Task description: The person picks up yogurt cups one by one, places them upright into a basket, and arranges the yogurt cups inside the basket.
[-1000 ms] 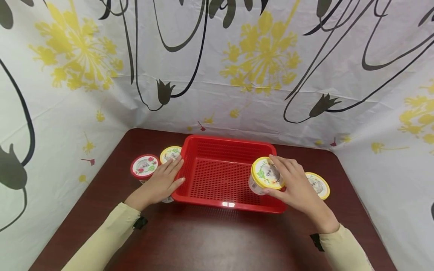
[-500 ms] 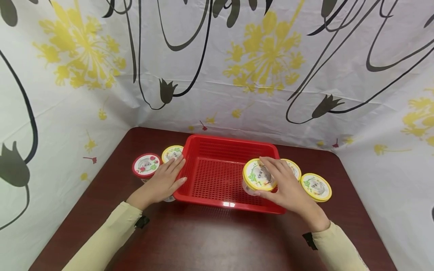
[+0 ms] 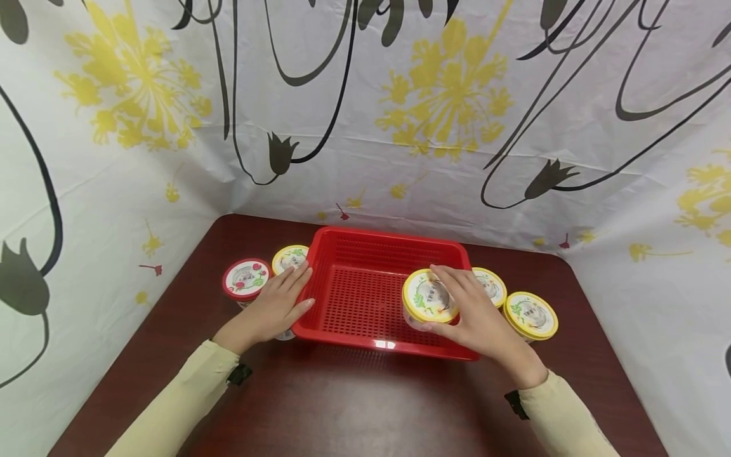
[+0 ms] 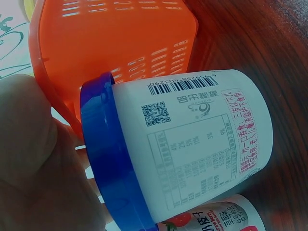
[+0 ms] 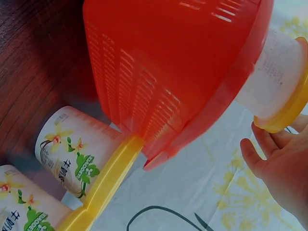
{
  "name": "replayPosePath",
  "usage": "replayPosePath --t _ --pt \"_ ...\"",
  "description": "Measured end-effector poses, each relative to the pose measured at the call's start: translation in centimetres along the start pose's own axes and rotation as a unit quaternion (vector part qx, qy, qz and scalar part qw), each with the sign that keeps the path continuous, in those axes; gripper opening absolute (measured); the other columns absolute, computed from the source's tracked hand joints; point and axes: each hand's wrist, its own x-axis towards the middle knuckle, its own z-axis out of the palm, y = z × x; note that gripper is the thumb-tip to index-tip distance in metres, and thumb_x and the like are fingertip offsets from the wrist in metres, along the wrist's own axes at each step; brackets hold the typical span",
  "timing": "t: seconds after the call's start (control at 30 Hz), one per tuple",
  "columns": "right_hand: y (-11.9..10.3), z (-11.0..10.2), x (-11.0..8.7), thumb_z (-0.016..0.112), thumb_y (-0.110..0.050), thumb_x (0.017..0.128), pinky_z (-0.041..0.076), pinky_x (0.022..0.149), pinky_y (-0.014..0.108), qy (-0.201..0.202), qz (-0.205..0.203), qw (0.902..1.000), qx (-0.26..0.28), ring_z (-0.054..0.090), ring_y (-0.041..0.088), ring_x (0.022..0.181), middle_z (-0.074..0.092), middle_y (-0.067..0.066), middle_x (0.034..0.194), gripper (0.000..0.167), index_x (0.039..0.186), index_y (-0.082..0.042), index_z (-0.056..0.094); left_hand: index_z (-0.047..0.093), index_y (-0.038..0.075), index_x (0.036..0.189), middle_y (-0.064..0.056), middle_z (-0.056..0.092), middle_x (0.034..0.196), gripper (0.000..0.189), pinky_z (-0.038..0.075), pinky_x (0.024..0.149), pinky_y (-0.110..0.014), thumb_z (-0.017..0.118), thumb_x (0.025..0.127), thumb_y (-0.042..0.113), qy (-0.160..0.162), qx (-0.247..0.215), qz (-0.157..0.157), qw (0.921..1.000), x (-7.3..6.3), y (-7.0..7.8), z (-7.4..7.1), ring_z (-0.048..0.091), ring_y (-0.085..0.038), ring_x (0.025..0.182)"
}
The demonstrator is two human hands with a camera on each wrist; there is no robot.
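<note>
Yel. tub (image 3: 431, 295): in R hand (image 3: 485, 317), fingers & thumb round lid, over basket (image 3: 354, 341), R end. L hand (image 3: 274, 308): straight-fingered, no grip, at L rim. Est. early: none seen set in. Outside: 2 yel. tubs (image 3: 531, 315) R; red tub (image 3: 247, 279), 4th yel. tub (image 3: 290, 259), blue tub (image 4: 197, 139) L.

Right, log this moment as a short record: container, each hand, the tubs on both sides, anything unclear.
Basket: red, perforated, on a dark table
Right hand: holds the held tub, yellow-lidded, over the basket's right part
Left hand: at the basket's left rim
Left side: red-lidded tub, lone yellow-lidded tub, blue-lidded tub
Right side: two yellow-lidded tubs
Unclear: whether the held tub touches the basket floor
</note>
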Motion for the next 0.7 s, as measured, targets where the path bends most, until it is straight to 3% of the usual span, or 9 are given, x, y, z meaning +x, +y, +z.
replayPosePath --t 0.5,0.7 --pt "-1.2 0.9 1.7 0.083 -0.052 0.072 0.047 0.103 0.049 0.002 -0.044 0.9989 0.013 0.040 0.019 0.133 0.043 0.000 0.152 0.102 0.155 -0.027 0.030 0.018 0.012 0.159 -0.006 0.012 0.169 0.079 0.026 0.118 -0.065 0.056 0.097 0.040 0.001 0.001 0.003 1.0000 0.0 -0.1 0.1 0.016 -0.037 0.153" --pt "-2.0 1.4 2.6 0.085 -0.049 0.071 0.043 0.106 0.049 -0.007 -0.054 0.9984 0.015 0.041 0.020 0.133 0.045 0.001 0.150 0.103 0.155 -0.024 0.030 0.018 0.012 0.159 -0.006 0.012 0.169 0.079 0.026 0.118 -0.065 0.057 0.096 0.040 0.002 -0.001 0.004 1.0000 0.0 -0.1 0.0 0.017 -0.038 0.153"
